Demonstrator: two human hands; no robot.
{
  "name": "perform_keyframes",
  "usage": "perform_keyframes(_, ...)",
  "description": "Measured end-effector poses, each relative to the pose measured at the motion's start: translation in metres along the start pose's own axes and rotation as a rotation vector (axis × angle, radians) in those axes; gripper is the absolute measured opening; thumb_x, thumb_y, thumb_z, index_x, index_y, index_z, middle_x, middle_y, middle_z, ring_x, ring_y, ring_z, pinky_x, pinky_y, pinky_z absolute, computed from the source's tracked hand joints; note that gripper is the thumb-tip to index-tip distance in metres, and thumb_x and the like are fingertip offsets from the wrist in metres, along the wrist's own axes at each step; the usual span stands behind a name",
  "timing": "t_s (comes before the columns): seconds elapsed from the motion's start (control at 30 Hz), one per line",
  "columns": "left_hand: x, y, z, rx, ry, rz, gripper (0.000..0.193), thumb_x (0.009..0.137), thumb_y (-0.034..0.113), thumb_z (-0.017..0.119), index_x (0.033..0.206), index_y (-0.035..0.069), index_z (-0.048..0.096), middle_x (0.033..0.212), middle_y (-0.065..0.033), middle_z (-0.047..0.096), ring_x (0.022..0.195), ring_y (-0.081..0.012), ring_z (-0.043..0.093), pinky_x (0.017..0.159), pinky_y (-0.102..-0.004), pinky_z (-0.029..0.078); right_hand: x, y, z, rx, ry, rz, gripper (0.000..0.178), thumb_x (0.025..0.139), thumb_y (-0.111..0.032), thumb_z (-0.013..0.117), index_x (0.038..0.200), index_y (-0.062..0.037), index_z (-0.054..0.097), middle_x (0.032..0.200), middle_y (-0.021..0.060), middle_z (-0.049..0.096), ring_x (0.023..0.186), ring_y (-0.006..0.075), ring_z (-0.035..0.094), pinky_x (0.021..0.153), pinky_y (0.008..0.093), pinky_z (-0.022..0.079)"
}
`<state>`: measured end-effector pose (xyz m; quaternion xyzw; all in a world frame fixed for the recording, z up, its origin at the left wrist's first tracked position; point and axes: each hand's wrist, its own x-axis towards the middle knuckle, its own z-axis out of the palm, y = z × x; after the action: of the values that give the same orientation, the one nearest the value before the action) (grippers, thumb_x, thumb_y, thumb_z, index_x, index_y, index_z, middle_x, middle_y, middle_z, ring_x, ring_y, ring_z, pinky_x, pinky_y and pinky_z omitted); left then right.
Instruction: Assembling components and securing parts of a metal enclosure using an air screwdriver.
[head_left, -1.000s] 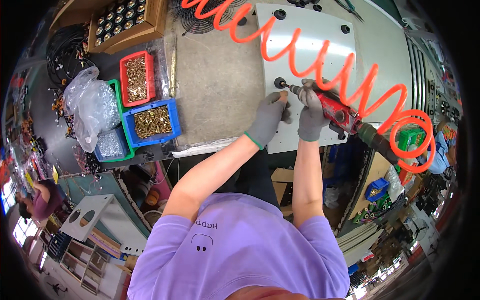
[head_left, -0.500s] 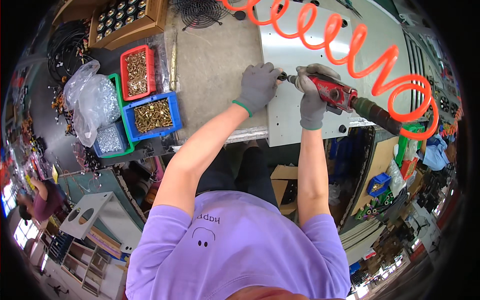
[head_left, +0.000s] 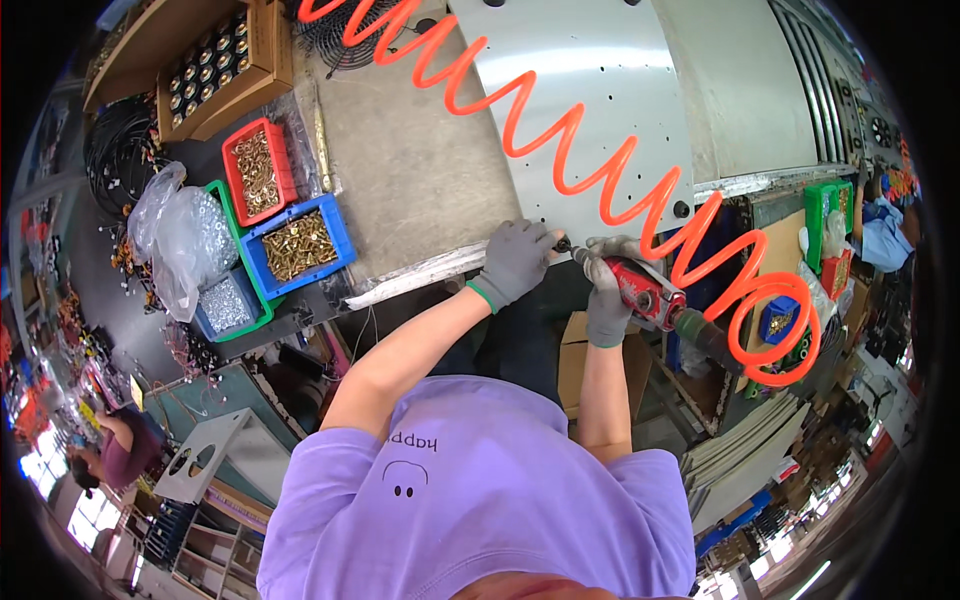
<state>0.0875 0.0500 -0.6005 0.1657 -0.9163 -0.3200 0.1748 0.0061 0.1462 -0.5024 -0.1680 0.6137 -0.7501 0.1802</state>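
Purple T-shirt (head_left: 480, 490) fills the bottom of the frame, both bare forearms reaching up from it to the bench edge.

Right hand (head_left: 607, 292), grey glove, fingers wrapped tight around the body of a red pneumatic screwdriver (head_left: 645, 292). Tool lies roughly level, tip pointing left toward the near edge of the sheet-metal panel (head_left: 590, 90). Orange coiled air hose (head_left: 600, 180) runs from the tool's rear end, loops low on the right, then climbs across the panel to the top of frame.

Left hand (head_left: 515, 262), grey glove with green cuff, fingers curled down at the panel's near edge, right beside the tool tip. Looks like it's pinching at the bit; can't tell whether anything is held between the fingertips.

Panel lies flat on the bench, small holes drilled in it, black grommets along its edges. A brown mat (head_left: 400, 170) covers the bench left of it.

Further left: blue bin (head_left: 300, 243) of brass-coloured screws, red bin (head_left: 258, 170) of similar screws behind it, green bin (head_left: 225, 250) partly under a clear plastic bag (head_left: 180, 240) of silver hardware. Beyond those, a cardboard box (head_left: 215, 65) of dark round parts in rows.

Far right, well apart: green bins (head_left: 830, 205) and another person's blue sleeve (head_left: 885, 235). Lower left, another person in purple (head_left: 125, 455).
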Motion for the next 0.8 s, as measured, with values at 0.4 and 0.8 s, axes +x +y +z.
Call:
perform_keyframes(0.4,-0.004,-0.004,0.004,-0.011,-0.079,-0.028,0.038,0.069,0.014,0.067,0.106,0.019,0.064,0.083,-0.003,0.055,0.082,-0.0238,0.057,0.073,-0.0369,0.044,-0.011,0.041,-0.024,-0.255,-0.036,-0.275,0.029,0.073,0.0,0.064,0.099,-0.0015,0.053,0.089,0.0136,0.06,0.081,0.0193,0.06,0.072,0.0329,0.053)
perform_keyframes(0.8,-0.006,-0.007,-0.029,-1.048,-0.093,-0.745,0.023,0.091,0.007,0.05,0.113,-0.001,0.052,0.097,-0.0102,0.059,0.08,-0.0186,0.06,0.073,-0.032,0.051,-0.013,0.056,-0.019,-0.184,0.034,-0.307,0.02,0.072,0.005,0.06,0.09,-0.0011,0.053,0.085,0.0133,0.06,0.079,0.0225,0.061,0.073,0.0371,0.055)
